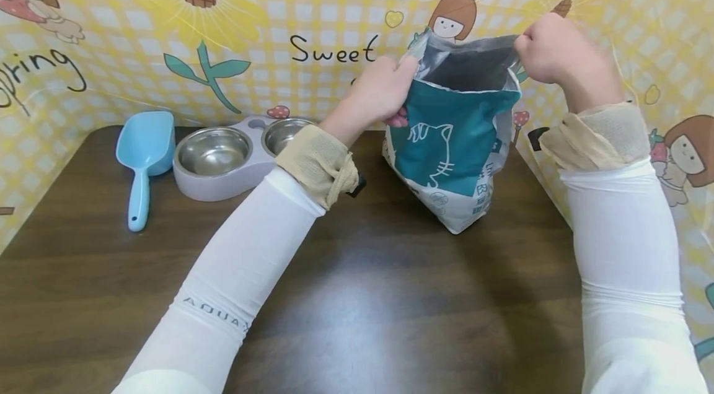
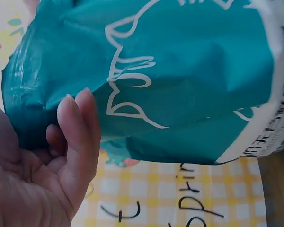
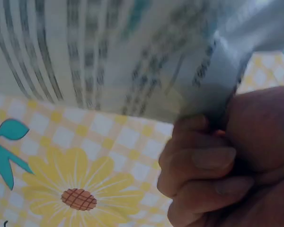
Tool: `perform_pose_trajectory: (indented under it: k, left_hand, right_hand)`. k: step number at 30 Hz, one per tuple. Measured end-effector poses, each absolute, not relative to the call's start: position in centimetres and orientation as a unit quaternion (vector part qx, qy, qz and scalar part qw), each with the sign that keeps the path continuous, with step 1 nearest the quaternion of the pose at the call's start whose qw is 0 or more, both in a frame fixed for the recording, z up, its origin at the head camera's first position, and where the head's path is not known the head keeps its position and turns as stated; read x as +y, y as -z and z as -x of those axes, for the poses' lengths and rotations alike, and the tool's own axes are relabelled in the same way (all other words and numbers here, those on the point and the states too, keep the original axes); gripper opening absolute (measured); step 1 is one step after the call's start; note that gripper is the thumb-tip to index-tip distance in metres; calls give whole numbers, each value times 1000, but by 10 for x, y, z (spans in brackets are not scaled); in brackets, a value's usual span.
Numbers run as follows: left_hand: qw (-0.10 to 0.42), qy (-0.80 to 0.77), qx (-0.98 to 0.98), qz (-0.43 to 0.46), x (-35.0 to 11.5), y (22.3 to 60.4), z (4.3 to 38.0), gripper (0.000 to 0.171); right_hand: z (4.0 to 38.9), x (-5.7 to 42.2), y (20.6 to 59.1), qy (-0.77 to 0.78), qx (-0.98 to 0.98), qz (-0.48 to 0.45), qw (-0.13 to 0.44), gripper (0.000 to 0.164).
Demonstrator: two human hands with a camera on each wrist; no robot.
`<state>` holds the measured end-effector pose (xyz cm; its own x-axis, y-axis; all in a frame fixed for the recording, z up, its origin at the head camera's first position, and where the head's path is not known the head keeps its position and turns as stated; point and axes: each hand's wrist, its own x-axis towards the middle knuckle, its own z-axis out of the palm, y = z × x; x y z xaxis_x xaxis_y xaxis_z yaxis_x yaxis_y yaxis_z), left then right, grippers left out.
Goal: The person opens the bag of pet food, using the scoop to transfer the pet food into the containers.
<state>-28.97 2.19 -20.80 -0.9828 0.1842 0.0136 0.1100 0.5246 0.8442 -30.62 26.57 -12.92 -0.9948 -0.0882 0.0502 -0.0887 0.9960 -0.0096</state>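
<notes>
Teal bag (image 1: pixel 452 140), both hands (image 1: pixel 385 90) (image 1: pixel 558 50) gripping, depths (image 1: pixel 465 75) seemingly shadowed

Shadow inside the bag (image 1: pixel 454 146) leaves its contents impossible to tell. In the head view, a tan wristband (image 1: pixel 318 165) covers part of the second steel bowl (image 1: pixel 281 132), the right hand (image 1: pixel 560 50) conceals most of its own fingers, and the bottom edge crops both white sleeves (image 1: pixel 223 301). The right wrist view blurs the bag's print (image 3: pixel 90 52); in the left wrist view, the top edge cuts off the cat drawing (image 2: pixel 130 71).
</notes>
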Motion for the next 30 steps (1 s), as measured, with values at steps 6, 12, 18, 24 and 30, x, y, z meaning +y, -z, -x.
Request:
perform_pose_trajectory:
  k: [6, 12, 18, 24, 30]
  left_hand:
    - [17, -467, 878, -100, 40, 242, 290, 47]
    - [-20, -511, 850, -125, 37, 285, 278, 43]
    - [-71, -498, 855, -125, 17, 301, 263, 39]
    - [-73, -471, 868, -141, 5, 313, 250, 37]
    - [-71, -467, 870, -138, -2, 318, 244, 37]
  right_hand:
    - [296, 263, 139, 27, -997, 17, 68, 45]
    - [269, 246, 151, 44, -996, -7, 83, 49]
    - [244, 222, 157, 25, -992, -87, 90, 49]
    - [217, 208, 167, 12, -995, -94, 28, 61]
    - [181, 199, 189, 13, -995, -101, 16, 55]
